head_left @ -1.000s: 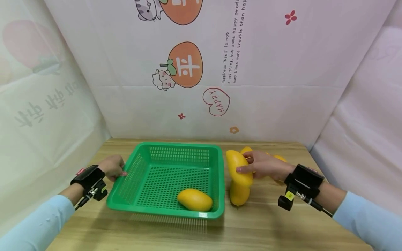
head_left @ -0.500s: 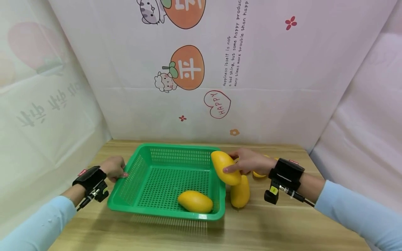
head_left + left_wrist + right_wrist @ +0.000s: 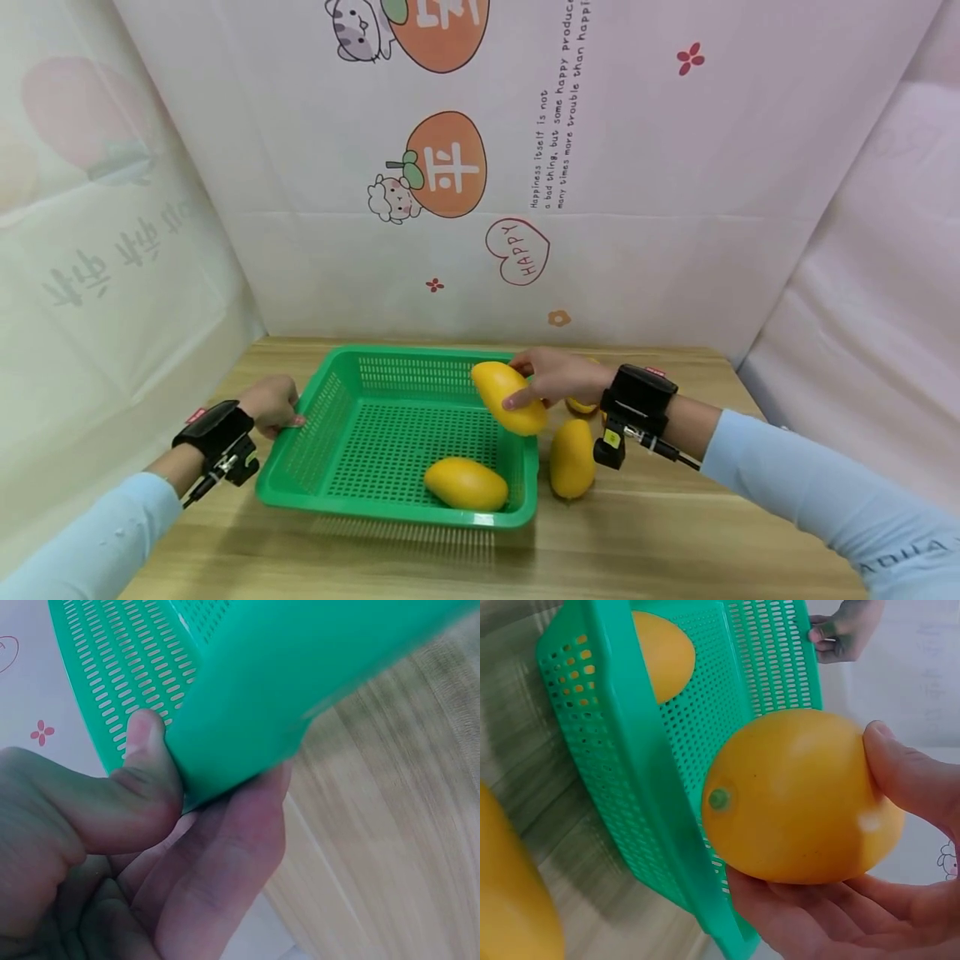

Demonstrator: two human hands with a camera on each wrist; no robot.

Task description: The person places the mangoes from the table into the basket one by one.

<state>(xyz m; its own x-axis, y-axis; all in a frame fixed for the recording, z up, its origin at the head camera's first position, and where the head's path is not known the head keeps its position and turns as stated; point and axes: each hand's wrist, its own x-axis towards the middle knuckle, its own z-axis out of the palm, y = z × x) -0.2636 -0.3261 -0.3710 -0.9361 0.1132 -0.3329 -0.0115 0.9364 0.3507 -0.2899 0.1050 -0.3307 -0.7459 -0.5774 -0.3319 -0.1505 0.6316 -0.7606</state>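
Note:
My left hand (image 3: 273, 405) pinches the left rim of a green plastic basket (image 3: 399, 519); in the left wrist view the thumb (image 3: 146, 769) lies on the inside and the fingers curl beneath the rim. My right hand (image 3: 558, 377) grips a yellow mango (image 3: 507, 398) over the basket's right side. The right wrist view shows the held mango (image 3: 802, 799) stem end first, thumb on one side and fingers on the other. Another mango (image 3: 467, 483) lies inside the basket at its front right corner.
On the wooden table (image 3: 675, 533), one mango (image 3: 572, 458) lies just right of the basket. Further mangoes (image 3: 583, 407) are partly hidden behind my right hand and wrist. A printed white cloth (image 3: 637, 250) stands behind the table, with white cloth at both sides.
My right hand has carried its mango leftward, from above the mangoes on the table to over the basket's right side. The left hand and basket have stayed in place.

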